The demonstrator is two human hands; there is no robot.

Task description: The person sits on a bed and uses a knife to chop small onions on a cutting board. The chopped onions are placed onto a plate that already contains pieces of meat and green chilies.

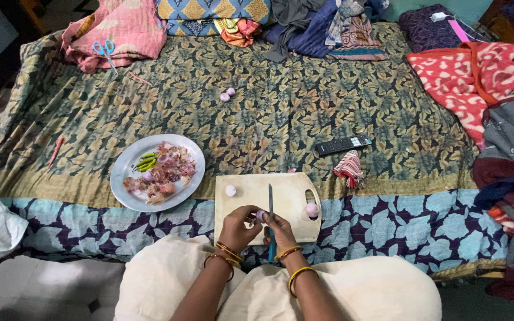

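A pale cutting board (287, 190) lies at the near edge of a bed. My left hand (237, 226) pinches a small peeled onion (260, 215) on the board. My right hand (279, 229) grips a knife (270, 202) with a blue handle, its blade pointing away from me right beside the onion. Two more peeled onions rest on the board, one at the left (231, 190) and one at the right (312, 209) by the handle hole.
A steel plate (126, 163) at the left holds onion peels and green chillies (146, 161). Two small onions (227, 94) sit farther back on the patterned bedspread. A black remote (343, 144), a folded cloth (349, 168), blue scissors (105, 52) and piles of clothes surround the area.
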